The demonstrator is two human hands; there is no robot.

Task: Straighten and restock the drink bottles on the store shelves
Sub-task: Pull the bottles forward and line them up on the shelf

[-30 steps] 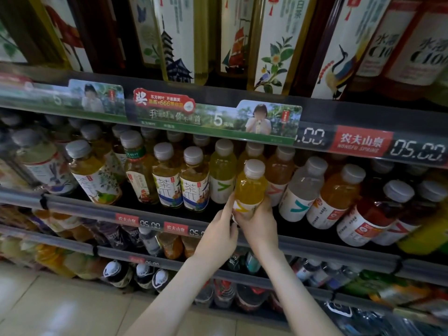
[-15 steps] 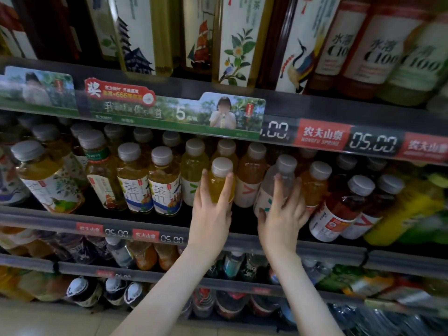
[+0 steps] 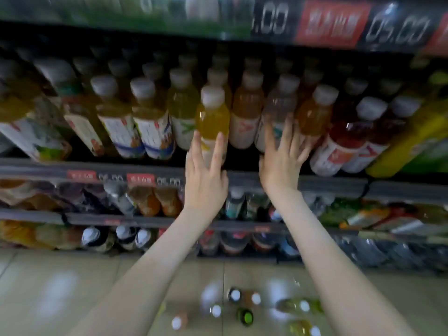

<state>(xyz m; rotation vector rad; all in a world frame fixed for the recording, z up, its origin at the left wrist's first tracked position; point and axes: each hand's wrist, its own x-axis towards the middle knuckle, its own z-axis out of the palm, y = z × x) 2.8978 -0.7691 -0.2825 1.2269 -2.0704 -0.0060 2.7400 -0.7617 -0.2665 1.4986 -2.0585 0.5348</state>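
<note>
Left hand (image 3: pixel 206 183) flat on yellow bottle (image 3: pixel 212 117) | right hand (image 3: pixel 282 166) splayed on clear bottle (image 3: pixel 278 105) | loose bottles (image 3: pixel 300 306) on floor (image 3: pixel 60 287)

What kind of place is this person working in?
Most likely a shop's drinks aisle: rows of white-capped plastic drink bottles fill tiered shelves, red-and-black price strips run along the shelf edges, and spare bottles stand on the tiled floor.

The middle shelf (image 3: pixel 327 184) carries packed rows of capped drink bottles (image 3: pixel 150 127), with a yellow bottle (image 3: pixel 212 117) at its front edge. Lower shelves (image 3: pixel 145 220) hold more. Loose bottles (image 3: pixel 244 316) stand on the floor (image 3: pixel 60 287).
</note>
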